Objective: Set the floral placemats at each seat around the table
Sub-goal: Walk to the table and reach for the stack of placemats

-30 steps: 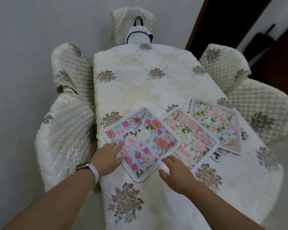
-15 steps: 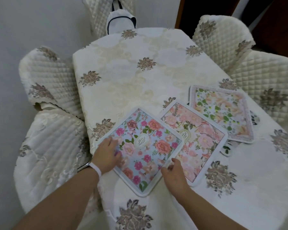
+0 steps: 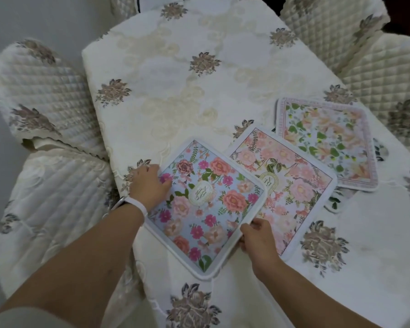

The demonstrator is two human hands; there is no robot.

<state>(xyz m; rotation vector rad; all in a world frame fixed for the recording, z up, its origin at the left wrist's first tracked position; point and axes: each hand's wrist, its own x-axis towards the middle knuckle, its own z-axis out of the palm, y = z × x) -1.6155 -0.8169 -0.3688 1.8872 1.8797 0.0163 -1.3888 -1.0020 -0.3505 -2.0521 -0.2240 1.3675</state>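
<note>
Three floral placemats lie at the near end of the table [image 3: 175, 95]. The blue placemat [image 3: 206, 204] with pink and orange roses sits nearest, overlapping the pink placemat [image 3: 291, 185]. A white placemat with green leaves [image 3: 324, 143] lies farther right, under the pink one's corner. My left hand [image 3: 149, 183], with a white watch band on its wrist, grips the blue placemat's left edge. My right hand [image 3: 256, 237] pinches that placemat's near right edge, thumb on top. The edge under my right hand looks slightly raised.
A cream tablecloth with brown flower motifs covers the table. Quilted cream chairs stand around it: two on the left [image 3: 40, 95], two on the right [image 3: 388, 74], one at the far end. A grey wall runs along the left.
Both hands went from resting beside the blue placemat to gripping its edges. The camera has moved closer and tilted down over the table.
</note>
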